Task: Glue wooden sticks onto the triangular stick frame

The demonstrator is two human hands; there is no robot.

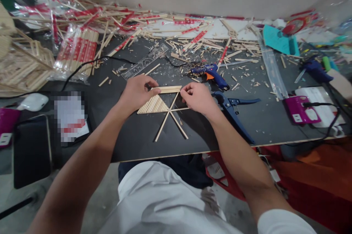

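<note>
A star-shaped frame of wooden sticks (169, 110) lies on the dark table, its arms meeting at one centre. Its left section is filled with parallel sticks (154, 105), and a few more sticks (169, 89) lie side by side across the upper section. My left hand (140, 92) is at the left end of these upper sticks, thumb and fingertips closed on them. At their right end my right hand (195, 96) has its fingers pinched together near the tip of one arm; whatever is between those fingertips is too small to make out.
Behind my hands lie a blue glue gun (216, 75), a clear ruler (145, 61) and scattered stick pieces. Blue cutters (232, 114) rest beside my right forearm. Packed chopsticks (78, 50), a phone (31, 151) and a cable are on the left; a purple adapter (302, 110) is at right.
</note>
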